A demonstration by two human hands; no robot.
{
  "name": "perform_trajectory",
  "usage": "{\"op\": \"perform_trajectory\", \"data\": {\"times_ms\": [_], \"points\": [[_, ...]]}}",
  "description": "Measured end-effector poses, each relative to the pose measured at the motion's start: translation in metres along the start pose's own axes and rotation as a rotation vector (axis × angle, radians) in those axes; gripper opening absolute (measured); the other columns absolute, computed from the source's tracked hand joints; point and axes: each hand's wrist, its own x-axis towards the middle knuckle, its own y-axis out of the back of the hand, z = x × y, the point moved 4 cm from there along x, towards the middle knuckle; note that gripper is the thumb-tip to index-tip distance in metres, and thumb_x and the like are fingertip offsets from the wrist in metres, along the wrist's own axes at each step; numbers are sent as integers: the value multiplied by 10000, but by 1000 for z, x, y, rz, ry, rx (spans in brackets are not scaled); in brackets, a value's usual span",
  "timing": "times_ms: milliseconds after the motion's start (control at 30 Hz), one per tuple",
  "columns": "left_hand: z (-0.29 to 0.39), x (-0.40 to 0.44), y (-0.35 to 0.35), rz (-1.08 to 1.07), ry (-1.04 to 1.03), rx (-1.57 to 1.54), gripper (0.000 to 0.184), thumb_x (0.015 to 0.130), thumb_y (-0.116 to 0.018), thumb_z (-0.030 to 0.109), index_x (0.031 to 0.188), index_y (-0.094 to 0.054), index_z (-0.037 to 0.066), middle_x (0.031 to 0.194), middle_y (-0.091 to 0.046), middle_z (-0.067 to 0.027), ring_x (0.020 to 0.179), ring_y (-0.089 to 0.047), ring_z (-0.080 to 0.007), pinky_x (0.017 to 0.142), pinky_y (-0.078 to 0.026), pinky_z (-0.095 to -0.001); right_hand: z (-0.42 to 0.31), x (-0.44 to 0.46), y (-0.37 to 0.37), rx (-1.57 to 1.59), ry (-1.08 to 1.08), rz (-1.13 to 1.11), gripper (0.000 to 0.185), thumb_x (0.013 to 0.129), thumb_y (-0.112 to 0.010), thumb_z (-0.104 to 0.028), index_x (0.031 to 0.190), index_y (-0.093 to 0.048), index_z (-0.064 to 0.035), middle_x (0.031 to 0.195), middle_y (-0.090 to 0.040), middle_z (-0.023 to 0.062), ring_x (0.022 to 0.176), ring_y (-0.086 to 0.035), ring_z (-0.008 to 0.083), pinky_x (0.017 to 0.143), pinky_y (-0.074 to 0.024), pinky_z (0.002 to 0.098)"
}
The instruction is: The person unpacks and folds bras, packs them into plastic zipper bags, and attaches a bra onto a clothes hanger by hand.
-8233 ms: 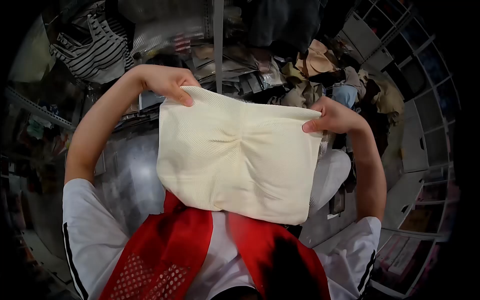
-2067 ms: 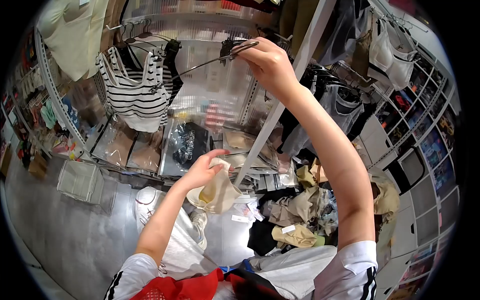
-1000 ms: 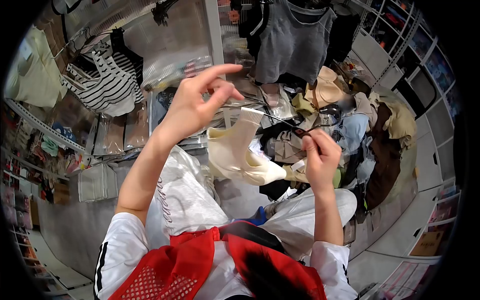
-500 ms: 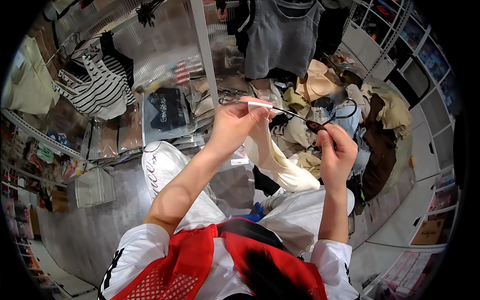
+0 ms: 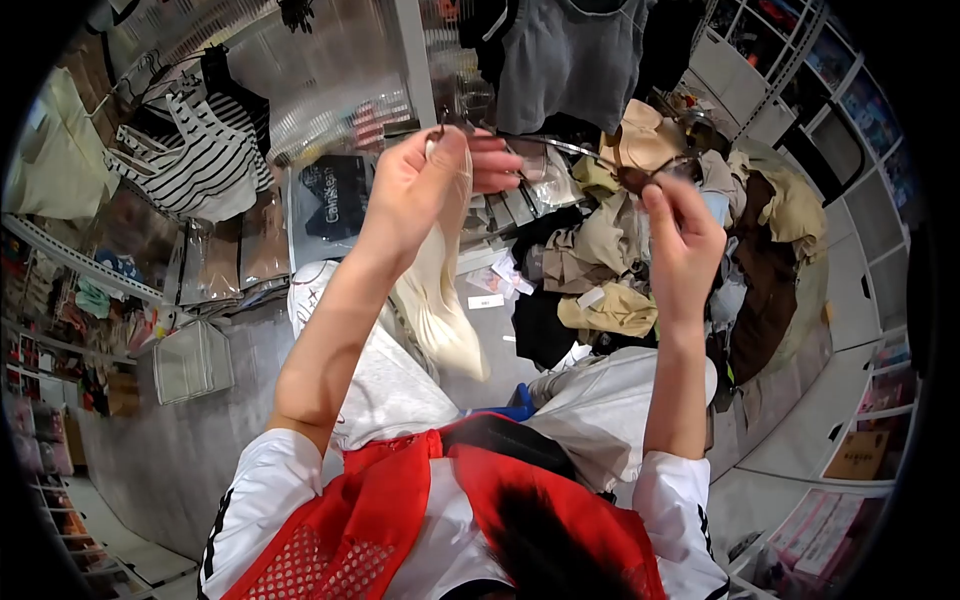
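My left hand [image 5: 425,185] is closed on a cream-coloured garment [image 5: 440,320], thumb pressed over the cloth and fingers stretched to the right. The garment hangs below it, over my left leg. Between my hands runs a dark, thin clothes hanger [image 5: 568,146], its left end behind my left fingers. Whether the cloth is attached to that end I cannot tell. My right hand [image 5: 688,235] pinches the hanger's middle near its hook, which is blurred by motion.
A mixed heap of clothes [image 5: 770,290] lies ahead to the right. A grey tank top [image 5: 570,65] and a striped top [image 5: 190,155] hang from racks. Bagged garments [image 5: 325,205] lie at the left, beside a clear bin [image 5: 192,362]. White shelving [image 5: 860,220] stands right.
Both hands have risen with the hanger. My left hand has moved left along it, and the cream garment now hangs straight down instead of stretching towards the right.
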Motion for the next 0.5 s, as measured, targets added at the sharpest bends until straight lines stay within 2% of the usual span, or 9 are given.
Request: {"op": "perform_trajectory", "data": {"times_ms": [33, 67, 133, 167, 200, 233, 300, 400, 500], "points": [[4, 1, 0, 36, -30, 7, 459, 892, -434, 356, 1022, -481, -82, 928, -603, -207, 807, -616, -262, 764, -483, -347, -4, 0, -3, -210, 274, 119, 158, 760, -577, 14, 917, -571, 10, 877, -558, 72, 814, -525, 162, 677, -409, 248], [8, 0, -1, 75, -58, 13, 450, 896, -428, 348, 1021, -482, -81, 928, -604, -206, 807, -616, -264, 764, -484, -347, -19, -9, -8, -493, 481, 287, 257, 744, -589, 7, 994, -537, -25, 1010, -509, 93, 941, -476, 227, 793, -387, 319], [11, -1, 1, 161, -101, 21, 443, 897, -428, 339, 1023, -483, -82, 939, -601, -205, 821, -614, -265, 771, -483, -348, 0, -48, -22, -262, 653, 409, 297, 741, -603, -10, 1017, -495, 1, 997, -494, 123, 960, -451, 246, 846, -346, 318], [13, -1, 2, 204, -129, 26, 439, 898, -429, 335, 1024, -483, -83, 945, -600, -205, 828, -612, -265, 774, -483, -349, 4, -69, -36, -247, 608, 219, 334, 705, -620, -9, 1004, -473, 5, 972, -485, 128, 925, -464, 268, 837, -354, 338], [13, -2, 3, 249, -144, -19, 435, 903, -422, 327, 1025, -483, -86, 949, -600, -206, 827, -613, -260, 767, -484, -339, 22, -89, -57, -152, 464, 32, 370, 679, -655, -81, 1007, -491, -30, 998, -477, 136, 897, -477, 282, 787, -376, 348], [13, -2, 3, 292, -158, -63, 432, 907, -416, 320, 1027, -484, -89, 954, -599, -207, 825, -614, -254, 760, -485, -330, 35, -106, -83, -128, 204, -168, 410, 674, -669, -127, 1022, -484, -11, 1021, -483, 149, 917, -489, 290, 800, -382, 353], [11, -3, 4, 346, -187, -114, 436, 914, -398, 315, 1030, -476, -98, 975, -591, -210, 848, -608, -258, 765, -487, -329, 58, -130, -114, -87, -137, -380, 479, 695, -666, -231, 1063, -470, 6, 1047, -486, 166, 981, -479, 316, 832, -390, 373], [13, -4, 8, 397, -233, -159, 442, 913, -396, 322, 1037, -468, -97, 988, -582, -211, 879, -598, -263, 783, -484, -335, 93, -145, -120, -230, -536, -881, 354, 720, -630, -316, 922, -602, -27, 760, -600, 167, 718, -587, 307, 670, -461, 370], [18, -5, 21, 410, -264, -160, 452, 907, -410, 326, 1058, -454, -97, 1008, -572, -211, 900, -587, -266, 792, -483, -336, 106, -150, -100, -262, -266, -886, 314, 717, -624, -325, 858, -631, -46, 617, -579, 172, 603, -582, 329, 600, -463, 394]]}}
